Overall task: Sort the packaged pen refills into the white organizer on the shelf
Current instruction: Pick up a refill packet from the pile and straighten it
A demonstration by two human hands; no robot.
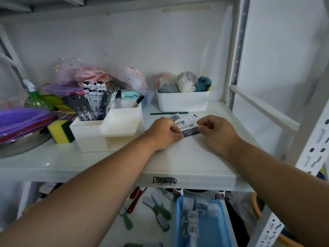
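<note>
1. Head view: a white shelf (pixel 110 163) in a metal rack carries a white organizer (pixel 106 127), a white bin (pixel 183 102) of yarn, sponges and plates.
2. Left hand (pixel 163 132) and right hand (pixel 217 131) pinch opposite ends of packaged refills (pixel 188 128) on the shelf, long axis running left to right.
3. More refill packs (pixel 94 102) stand upright in the organizer's rear compartment.

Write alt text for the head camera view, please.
Two bare hands, left and right, pinch flat packaged pen refills on a white shelf; left of them stands a white compartmented organizer already holding upright refill packs.
</note>
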